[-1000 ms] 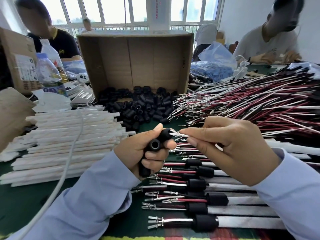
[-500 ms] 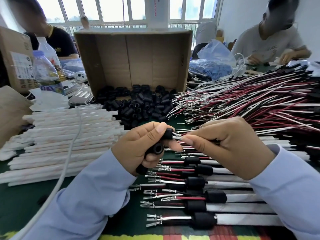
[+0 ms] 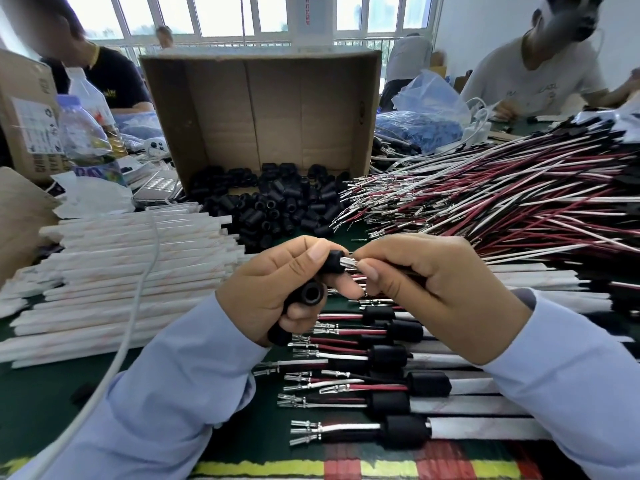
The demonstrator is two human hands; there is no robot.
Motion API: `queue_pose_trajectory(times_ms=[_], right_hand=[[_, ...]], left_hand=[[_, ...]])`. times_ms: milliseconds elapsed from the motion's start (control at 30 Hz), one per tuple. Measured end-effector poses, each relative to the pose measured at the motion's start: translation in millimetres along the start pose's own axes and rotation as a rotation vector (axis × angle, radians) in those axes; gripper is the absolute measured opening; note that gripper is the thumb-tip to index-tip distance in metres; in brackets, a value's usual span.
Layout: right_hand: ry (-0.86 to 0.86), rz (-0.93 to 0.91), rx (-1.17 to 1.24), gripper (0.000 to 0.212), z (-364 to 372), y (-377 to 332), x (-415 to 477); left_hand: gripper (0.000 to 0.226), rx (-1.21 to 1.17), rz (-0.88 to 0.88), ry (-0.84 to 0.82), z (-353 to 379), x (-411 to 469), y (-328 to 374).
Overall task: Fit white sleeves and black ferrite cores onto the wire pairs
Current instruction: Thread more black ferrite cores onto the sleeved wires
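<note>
At centre frame, the left hand (image 3: 266,292) pinches a black core (image 3: 333,262) between thumb and forefinger, with spare cores (image 3: 313,295) curled in its lower fingers. The right hand (image 3: 436,296) pinches a wire pair (image 3: 349,264), whose metal tips now sit in the core's mouth; a second ago they stood just outside it. Threading has thus begun, and the core must probably still slide further on. Whether this pair already wears its sleeve cannot be told. Finished pairs (image 3: 398,356) lie below the hands; loose cores (image 3: 273,206), white sleeves (image 3: 138,258) and bare wires (image 3: 485,202) wait behind.
</note>
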State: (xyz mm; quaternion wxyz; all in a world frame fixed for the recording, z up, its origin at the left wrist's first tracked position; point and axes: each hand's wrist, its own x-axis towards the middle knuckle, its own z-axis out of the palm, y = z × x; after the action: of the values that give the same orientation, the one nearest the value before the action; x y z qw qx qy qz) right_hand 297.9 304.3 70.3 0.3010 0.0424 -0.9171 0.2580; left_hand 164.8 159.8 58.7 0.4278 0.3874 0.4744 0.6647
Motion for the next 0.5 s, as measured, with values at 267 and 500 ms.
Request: queue_pose_trajectory(times_ms=[267, 500], right_hand=[[-0.034, 0.049, -0.037, 0.022, -4, 7, 0], [-0.119, 0.216, -0.048, 0.051, 4, -2, -3]], left_hand=[[0.022, 0.338, 0.135, 0.051, 2, -1, -9], [0.029, 0.9, 0.375, 0.137, 8, -2, -18]])
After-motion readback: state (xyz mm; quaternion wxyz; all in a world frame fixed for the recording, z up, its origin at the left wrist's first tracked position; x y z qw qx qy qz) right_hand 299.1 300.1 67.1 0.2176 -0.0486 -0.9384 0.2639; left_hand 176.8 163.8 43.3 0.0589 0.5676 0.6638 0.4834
